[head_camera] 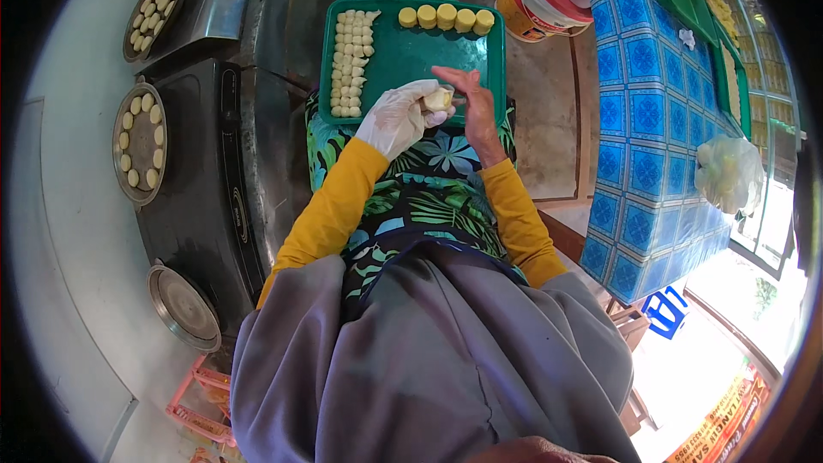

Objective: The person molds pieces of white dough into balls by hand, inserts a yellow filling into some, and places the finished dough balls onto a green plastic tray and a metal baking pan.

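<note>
My left hand, in a pale disposable glove, holds a small piece of white dough with yellow showing at one side. Bare and with its fingers stretched out, my right hand is just to the right of that piece; whether it touches the dough cannot be made out. Both hands are over the near edge of a green plastic tray. Packed rows of small white dough pieces line the tray's left side. Several short yellow cylinders stand along its far right edge.
At left, round pans of dough pieces and a metal lid rest by a black gas stove. A table with a blue patterned cloth, bearing a plastic bag and green trays, stands right, beside a lidded bucket.
</note>
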{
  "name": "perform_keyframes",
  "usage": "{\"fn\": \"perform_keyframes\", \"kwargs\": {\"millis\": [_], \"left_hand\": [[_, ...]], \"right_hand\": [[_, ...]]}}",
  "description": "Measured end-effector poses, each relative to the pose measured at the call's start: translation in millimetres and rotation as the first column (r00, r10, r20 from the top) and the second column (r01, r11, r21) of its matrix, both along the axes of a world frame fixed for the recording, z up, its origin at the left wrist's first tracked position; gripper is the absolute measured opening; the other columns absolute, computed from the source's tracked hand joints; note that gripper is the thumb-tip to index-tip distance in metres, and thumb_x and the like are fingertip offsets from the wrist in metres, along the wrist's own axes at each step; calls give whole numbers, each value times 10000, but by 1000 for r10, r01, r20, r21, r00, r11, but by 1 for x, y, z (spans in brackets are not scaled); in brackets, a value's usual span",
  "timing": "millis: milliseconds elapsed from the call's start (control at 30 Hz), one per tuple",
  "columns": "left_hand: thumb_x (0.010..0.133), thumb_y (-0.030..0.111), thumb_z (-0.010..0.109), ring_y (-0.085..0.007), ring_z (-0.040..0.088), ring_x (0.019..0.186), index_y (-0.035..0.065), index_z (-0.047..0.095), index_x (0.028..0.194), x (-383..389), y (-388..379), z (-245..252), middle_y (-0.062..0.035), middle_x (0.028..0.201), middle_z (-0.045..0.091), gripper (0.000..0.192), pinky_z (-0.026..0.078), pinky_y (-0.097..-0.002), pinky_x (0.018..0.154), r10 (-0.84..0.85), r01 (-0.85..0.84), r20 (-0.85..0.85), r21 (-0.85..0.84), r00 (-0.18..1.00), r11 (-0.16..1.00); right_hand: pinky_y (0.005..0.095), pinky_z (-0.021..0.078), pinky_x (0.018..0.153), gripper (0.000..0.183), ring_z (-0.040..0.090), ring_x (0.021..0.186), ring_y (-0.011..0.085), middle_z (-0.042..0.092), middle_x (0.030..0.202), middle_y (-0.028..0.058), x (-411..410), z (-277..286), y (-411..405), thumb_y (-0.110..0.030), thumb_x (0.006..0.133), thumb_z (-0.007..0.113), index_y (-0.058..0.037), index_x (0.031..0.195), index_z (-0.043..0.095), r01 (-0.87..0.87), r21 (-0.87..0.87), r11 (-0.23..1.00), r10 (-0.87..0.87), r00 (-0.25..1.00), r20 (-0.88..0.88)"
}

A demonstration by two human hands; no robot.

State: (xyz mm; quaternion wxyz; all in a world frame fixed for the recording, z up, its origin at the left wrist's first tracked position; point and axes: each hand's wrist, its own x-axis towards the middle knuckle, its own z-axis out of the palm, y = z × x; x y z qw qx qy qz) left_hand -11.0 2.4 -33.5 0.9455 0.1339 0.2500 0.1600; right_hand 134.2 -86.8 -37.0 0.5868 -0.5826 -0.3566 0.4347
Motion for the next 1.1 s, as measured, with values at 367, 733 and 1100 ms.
{"fn": "perform_keyframes", "kwargs": {"millis": [367,733,1100], "left_hand": [[901,15,671,-254,675,978,-85,652,1049,8,-7,-21,-159,1104,652,180,612,-409,856,124,-117,-21,212,992,970],[924,42,644,-229,661,1039,-60,639,1158,14,-4,-13,-142,1159,665,255,549,-333,907,160,-161,33,22,987,987],[925,35,651,-174,675,915,-60,637,1196,8,-5,14,-78,1034,683,288,566,-321,851,62,-61,-15,58,998,996]], "right_hand": [[321,462,856,137,604,965,177,691,1051,73,3,-14,-10,-93,810,775,-22,925,753,224,71,972,-207,959,-194],[402,431,937,275,539,1129,290,641,1184,88,-14,12,-24,-171,841,731,-94,1105,742,89,367,926,-371,401,838],[301,459,944,247,579,1080,158,680,1142,71,-6,-18,-16,-44,830,765,-29,1076,753,283,152,947,-200,889,-412]]}}
